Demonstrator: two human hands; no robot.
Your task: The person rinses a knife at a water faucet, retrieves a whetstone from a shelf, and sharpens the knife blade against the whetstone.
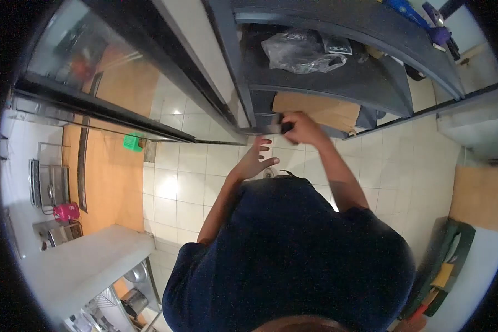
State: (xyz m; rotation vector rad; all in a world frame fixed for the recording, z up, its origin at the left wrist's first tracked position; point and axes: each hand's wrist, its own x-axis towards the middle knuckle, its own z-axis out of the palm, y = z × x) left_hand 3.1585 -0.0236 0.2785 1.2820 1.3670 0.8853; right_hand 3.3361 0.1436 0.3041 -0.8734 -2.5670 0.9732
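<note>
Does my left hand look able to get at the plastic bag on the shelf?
Probably yes: your left hand looks empty, and nothing seems to cover the front of the plastic bag, though your right hand is nearby.

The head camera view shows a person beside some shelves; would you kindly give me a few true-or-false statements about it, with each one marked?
1. The left hand is open, while the right hand grips a dark object. True.
2. The plastic bag lies on a shelf. True.
3. The left hand is gripping the plastic bag. False: the plastic bag lies apart from both hands.
4. The person wears white. False: the shirt is dark blue.
5. The floor is tiled. True.
</note>
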